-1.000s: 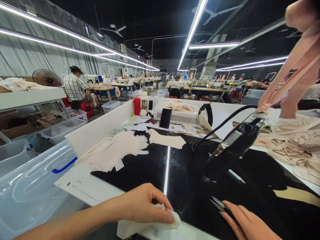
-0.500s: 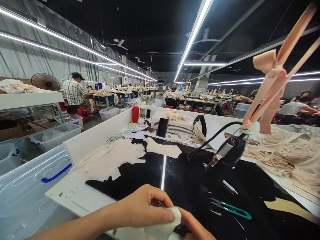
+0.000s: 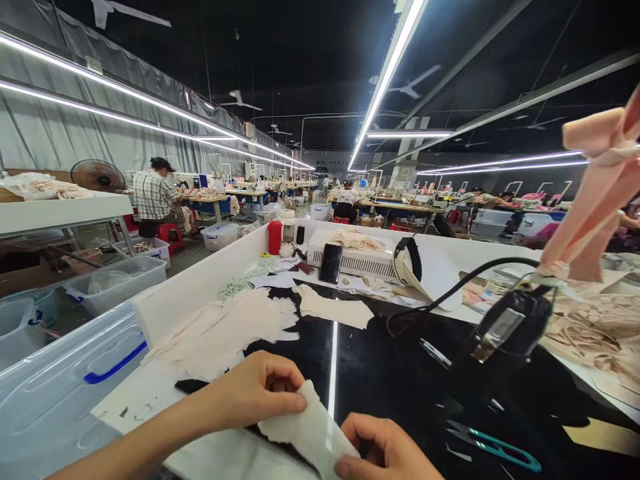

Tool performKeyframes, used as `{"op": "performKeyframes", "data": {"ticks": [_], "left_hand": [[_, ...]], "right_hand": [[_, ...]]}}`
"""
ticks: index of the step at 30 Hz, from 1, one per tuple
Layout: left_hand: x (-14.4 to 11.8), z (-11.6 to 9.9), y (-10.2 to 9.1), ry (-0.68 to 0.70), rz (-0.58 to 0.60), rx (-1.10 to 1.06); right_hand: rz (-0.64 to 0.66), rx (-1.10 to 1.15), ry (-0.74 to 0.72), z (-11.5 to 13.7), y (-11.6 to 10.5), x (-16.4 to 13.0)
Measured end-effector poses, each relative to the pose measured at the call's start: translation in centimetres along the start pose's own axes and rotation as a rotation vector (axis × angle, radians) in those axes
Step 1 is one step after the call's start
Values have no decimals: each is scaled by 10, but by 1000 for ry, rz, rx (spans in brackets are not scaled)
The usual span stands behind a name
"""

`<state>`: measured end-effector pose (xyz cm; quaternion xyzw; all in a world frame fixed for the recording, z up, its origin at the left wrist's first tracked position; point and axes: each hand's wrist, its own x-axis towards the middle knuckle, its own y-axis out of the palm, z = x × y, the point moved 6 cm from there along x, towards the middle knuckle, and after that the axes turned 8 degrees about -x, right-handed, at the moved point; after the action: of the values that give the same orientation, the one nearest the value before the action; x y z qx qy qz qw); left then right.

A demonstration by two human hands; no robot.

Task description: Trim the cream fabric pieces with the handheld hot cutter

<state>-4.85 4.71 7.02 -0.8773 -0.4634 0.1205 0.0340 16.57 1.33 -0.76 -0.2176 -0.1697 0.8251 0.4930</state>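
Now both your hands pinch one pale fabric piece (image 3: 310, 433), lifted just off the black bench (image 3: 390, 380): left hand (image 3: 260, 393) on its upper edge, right hand (image 3: 385, 453) at its lower corner. Half a second ago it sat bunched; now it spreads flat. Scissors (image 3: 493, 448) lie untouched nearby.

free: bare black tabletop (image 3: 370, 373) ahead | blocked right — black tool (image 3: 505, 330), scissors (image 3: 493, 448) | left — fabric pile (image 3: 225, 333)

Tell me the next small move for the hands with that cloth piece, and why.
Probably pull the cloth piece flat between both hands: the left hand pinches its top edge, the right hand its lower corner, and it sags, lifted off the black table.
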Motion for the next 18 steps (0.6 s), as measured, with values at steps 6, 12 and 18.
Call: {"op": "performKeyframes", "data": {"ticks": [6,12,18], "left_hand": [[22,-7,-31,7,-88,90],[90,-39,-68,195,-188,194],[165,-50,-97,462,-352,342]], "right_hand": [[-56,-23,120,-8,-35,36],[-380,-178,55,-8,-104,76],[-822,-389,-84,-14,-178,114]]}}
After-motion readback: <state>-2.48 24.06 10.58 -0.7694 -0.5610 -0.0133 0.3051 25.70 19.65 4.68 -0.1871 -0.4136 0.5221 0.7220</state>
